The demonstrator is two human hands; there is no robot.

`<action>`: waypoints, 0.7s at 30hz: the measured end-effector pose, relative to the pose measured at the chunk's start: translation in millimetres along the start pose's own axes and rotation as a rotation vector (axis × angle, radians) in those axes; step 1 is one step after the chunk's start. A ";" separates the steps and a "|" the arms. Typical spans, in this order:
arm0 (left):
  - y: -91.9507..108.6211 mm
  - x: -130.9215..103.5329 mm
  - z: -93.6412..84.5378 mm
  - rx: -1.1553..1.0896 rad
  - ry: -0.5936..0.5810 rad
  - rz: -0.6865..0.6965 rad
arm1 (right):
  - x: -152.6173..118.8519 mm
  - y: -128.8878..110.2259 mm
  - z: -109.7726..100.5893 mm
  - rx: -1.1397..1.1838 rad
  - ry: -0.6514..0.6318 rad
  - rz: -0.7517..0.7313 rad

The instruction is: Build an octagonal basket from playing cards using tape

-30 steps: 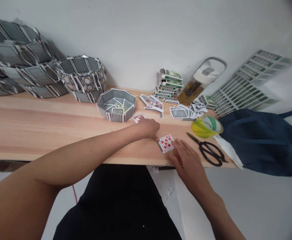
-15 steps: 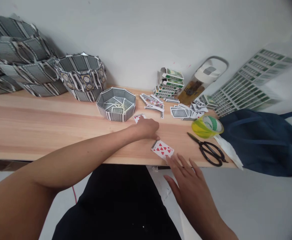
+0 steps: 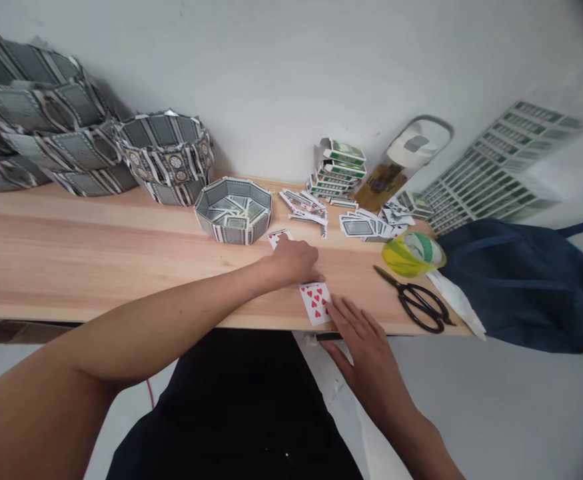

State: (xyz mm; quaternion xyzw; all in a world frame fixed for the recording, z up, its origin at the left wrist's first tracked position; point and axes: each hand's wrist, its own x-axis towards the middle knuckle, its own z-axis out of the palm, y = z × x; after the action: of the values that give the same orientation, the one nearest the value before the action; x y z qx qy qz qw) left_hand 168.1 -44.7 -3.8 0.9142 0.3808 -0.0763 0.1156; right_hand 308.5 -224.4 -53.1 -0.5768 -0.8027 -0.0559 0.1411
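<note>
A playing card with red hearts (image 3: 315, 303) lies face up near the table's front edge, its far edge dark. My right hand (image 3: 358, 333) is open, with its fingertips on the card's right side. My left hand (image 3: 295, 262) is just beyond that card, its fingers bent and partly hidden; whether it holds anything cannot be made out. Another red-marked card (image 3: 275, 238) shows partly from behind my left hand. Left of it stands an eight-sided bowl of folded cards (image 3: 234, 230), with folded pieces inside.
Stacked card baskets (image 3: 71, 157) stand at the left. Folded cards (image 3: 305, 207), card boxes (image 3: 338, 170), a bottle (image 3: 388, 170) and loose cards (image 3: 358, 227) line the back. Yellow tape (image 3: 406, 255), black scissors (image 3: 424, 303) and a dark blue bag (image 3: 526, 287) are at the right.
The hearts card has turned and shifted slightly left, so that it now points more toward me. My right hand has moved left with it. My left hand has barely moved.
</note>
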 end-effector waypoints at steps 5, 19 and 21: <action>1.9 -2.5 -1.8 0.006 0.006 0.007 | -8.1 -8.3 6.5 0.037 0.064 -0.002; -19.5 -35.0 8.6 0.029 0.260 0.271 | 4.6 -5.9 9.9 0.105 0.129 0.060; -17.3 -46.4 16.1 0.118 0.263 0.359 | 4.6 -5.1 9.8 0.110 0.130 0.055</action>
State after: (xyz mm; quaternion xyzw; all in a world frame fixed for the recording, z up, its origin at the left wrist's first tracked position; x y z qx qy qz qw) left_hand 122.5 -68.7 -11.4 0.9745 0.2188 0.0431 0.0231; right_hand 300.7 -219.3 -60.8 -0.5851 -0.7776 -0.0451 0.2259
